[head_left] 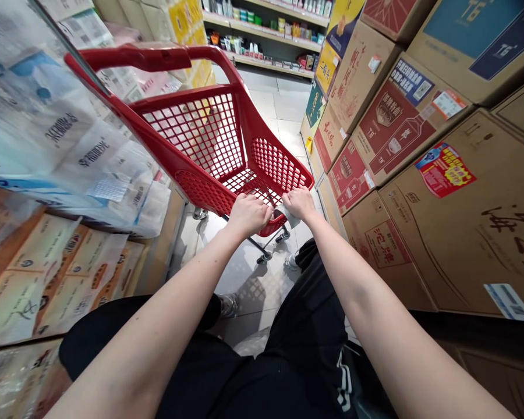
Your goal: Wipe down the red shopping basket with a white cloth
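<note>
Cardboard cartons (441,174) stacked high at 3 o'clock, printed labels, wall of them down the aisle. Plastic-wrapped packs (61,134) piled at 9 o'clock, blurred. Pale tiled floor (279,105) runs to 12 o'clock, ends at a stocked shelf (266,35) far off.

Red cart (209,134) dead ahead at 12 o'clock, between the two stacks, mesh basket tilted toward the camera, red handle (140,57) at its far top, castors (264,256) on the floor under the near end. No goods seen inside the basket.

Left hand (248,213) on the near rim of the basket, fingers curled over it, holding the rim. Right hand (299,203) just beside it at 1 o'clock, fingers closed on a white cloth (288,216) that is pressed against the same rim.

Progress, as a judgement: cloth is at the near rim only; side walls, mesh and handle are well apart from it. Which parts are already done, cannot tell: the plastic looks the same all over.
</note>
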Tool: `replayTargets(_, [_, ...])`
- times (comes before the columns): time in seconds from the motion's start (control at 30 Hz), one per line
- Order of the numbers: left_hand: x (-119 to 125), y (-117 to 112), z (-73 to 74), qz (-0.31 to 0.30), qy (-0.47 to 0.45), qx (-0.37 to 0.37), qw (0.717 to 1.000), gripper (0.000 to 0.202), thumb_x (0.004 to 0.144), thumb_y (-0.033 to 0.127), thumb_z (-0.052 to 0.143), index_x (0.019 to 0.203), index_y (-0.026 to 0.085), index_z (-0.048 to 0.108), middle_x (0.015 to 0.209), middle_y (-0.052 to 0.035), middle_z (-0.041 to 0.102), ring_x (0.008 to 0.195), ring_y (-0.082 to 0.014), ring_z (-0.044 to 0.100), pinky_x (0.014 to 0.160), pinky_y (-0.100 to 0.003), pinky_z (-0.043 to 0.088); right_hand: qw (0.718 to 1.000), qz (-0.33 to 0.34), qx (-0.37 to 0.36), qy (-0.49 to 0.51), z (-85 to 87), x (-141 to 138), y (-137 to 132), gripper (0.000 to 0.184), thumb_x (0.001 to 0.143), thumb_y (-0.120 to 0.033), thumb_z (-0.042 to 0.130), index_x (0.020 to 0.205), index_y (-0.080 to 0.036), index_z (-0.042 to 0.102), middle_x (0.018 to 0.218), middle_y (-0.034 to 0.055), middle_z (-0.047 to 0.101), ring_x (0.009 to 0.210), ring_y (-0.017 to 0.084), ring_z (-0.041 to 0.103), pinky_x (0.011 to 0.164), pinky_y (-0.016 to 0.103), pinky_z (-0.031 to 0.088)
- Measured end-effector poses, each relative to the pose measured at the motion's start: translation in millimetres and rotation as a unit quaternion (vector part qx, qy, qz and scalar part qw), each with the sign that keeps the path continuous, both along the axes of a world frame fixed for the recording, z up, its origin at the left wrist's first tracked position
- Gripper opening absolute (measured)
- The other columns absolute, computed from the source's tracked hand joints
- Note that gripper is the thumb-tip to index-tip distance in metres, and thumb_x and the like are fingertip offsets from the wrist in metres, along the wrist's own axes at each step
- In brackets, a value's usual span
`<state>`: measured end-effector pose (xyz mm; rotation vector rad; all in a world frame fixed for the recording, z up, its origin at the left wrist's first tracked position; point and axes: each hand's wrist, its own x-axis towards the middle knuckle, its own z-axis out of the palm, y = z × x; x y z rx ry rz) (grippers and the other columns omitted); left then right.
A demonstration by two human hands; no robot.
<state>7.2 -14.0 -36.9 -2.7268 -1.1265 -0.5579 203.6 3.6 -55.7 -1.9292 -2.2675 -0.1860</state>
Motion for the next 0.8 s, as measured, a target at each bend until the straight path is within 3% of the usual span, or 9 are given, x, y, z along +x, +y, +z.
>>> replayTargets(0.33, [-12.4,25.8,6.7,-0.023,0.056,-0.024,0.998,0.051,0.095,0.04,0.033,0.069,0.018,0.072,0.077,-0.0098,0.068,0.072,-0.0209,0.062,0.066,-0.037,0.035,0.998,0.051,-0.029,0.024,6.3,9.4,5.4,0.042,0.093,-0.03,0.041,0.069,-0.02,0.074,0.079,0.0021,0.074,0.077,0.015,0.058,0.085,0.033,0.03])
replayTargets(0.6, [-13.0,44.1,20.8,0.063,0.14,-0.112,0.982,0.06,0.092,0.049,0.027,0.071,0.018,0.073,0.078,-0.0103,0.072,0.079,-0.0233,0.066,0.068,-0.033,0.035,0.995,0.07,-0.024,0.07,3.3,17.3,-3.4,0.035,0.087,-0.025,0.045,0.063,-0.019,0.07,0.077,0.0006,0.073,0.073,0.015,0.056,0.084,0.033,0.03])
replayTargets(0.8, [-9.3,41.2,31.1,0.143,0.188,-0.138,0.962,0.069,0.093,0.048,0.018,0.083,0.014,0.077,0.085,-0.0153,0.074,0.087,-0.0283,0.067,0.07,-0.034,0.039,0.994,0.077,-0.011,0.073,1.9,22.3,-6.5,0.035,0.087,-0.025,0.046,0.06,-0.019,0.067,0.073,0.0009,0.072,0.07,0.015,0.055,0.083,0.033,0.031])
